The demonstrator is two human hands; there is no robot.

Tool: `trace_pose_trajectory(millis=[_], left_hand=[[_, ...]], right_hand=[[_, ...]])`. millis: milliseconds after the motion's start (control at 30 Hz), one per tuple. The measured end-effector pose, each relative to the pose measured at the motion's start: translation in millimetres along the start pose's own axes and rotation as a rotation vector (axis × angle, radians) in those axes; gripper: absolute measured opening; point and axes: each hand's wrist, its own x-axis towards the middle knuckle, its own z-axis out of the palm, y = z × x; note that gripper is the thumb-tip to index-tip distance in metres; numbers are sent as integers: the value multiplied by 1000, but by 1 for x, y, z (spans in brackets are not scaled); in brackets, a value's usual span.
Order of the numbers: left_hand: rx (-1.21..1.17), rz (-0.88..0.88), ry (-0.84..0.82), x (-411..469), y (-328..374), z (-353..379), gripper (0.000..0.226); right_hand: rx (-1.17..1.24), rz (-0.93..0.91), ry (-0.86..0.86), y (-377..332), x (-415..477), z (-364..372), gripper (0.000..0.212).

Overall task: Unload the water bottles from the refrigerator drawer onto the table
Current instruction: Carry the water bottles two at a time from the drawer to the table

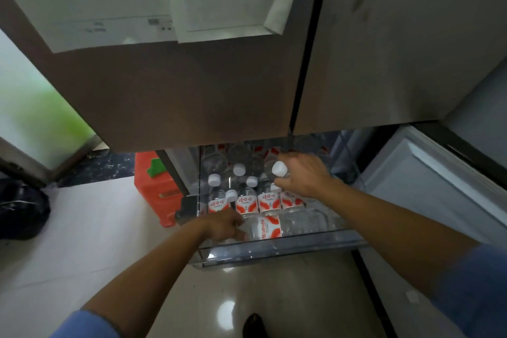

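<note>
Water bottles point(247, 203) fill one clear refrigerator drawer point(288, 244), which stands pulled out below two closed grey doors point(192, 90). Six white caps can be counted, and five red-and-white labels. More bottles sit further back under the doors, too dim to count. Each is clear plastic with a white screw cap and a white label bearing red swooshes and red lettering. Most stand upright, packed against one another. One lying bottle point(267, 228) rests on its side along the drawer's front wall, label facing up.

Two hands are in the drawer. The left hand point(223, 225) has its fingers curled on the neck end of the lying bottle, at the front left corner. The right hand point(304, 175) reaches further back and to the right, fingers wrapped round the neck of a held bottle point(279, 169) whose cap juts out past the thumb. A row of four labelled upright bottles stands between the two hands. One red plastic item point(153, 186) sits on the pale floor just left of the drawer
</note>
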Motion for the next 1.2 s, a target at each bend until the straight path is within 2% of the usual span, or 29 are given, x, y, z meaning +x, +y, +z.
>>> trace_pose_trajectory(millis=[100, 200, 333, 433, 533, 633, 833, 933, 1067, 1200], left_hand=[[-409, 5, 35, -6, 2, -2, 21], [-625, 110, 248, -17, 20, -11, 21], [-420, 201, 626, -29, 69, -11, 27], [-180, 234, 791, -44, 96, -2, 31], [89, 153, 920, -71, 114, 5, 40], [232, 46, 1081, -113, 119, 10, 35], [170, -177, 1362, -245, 96, 20, 30], [153, -313, 1453, -321, 75, 45, 32], [138, -528, 1494, -417, 27, 110, 30], [146, -765, 1465, -510, -36, 202, 34]], right_hand=[[95, 43, 116, 20, -17, -3, 38], [31, 30, 254, 34, -31, -9, 39], [-65, 30, 288, 44, -47, -32, 39], [-86, -3, 255, 56, -66, -52, 38], [-43, -32, 301, 66, -91, -70, 36], [57, -96, 387, 55, -106, -92, 29], [102, -371, 468, -33, -119, -132, 30], [85, -497, 478, -95, -130, -133, 30], [100, -683, 431, -196, -162, -114, 32], [86, -807, 350, -311, -214, -81, 34]])
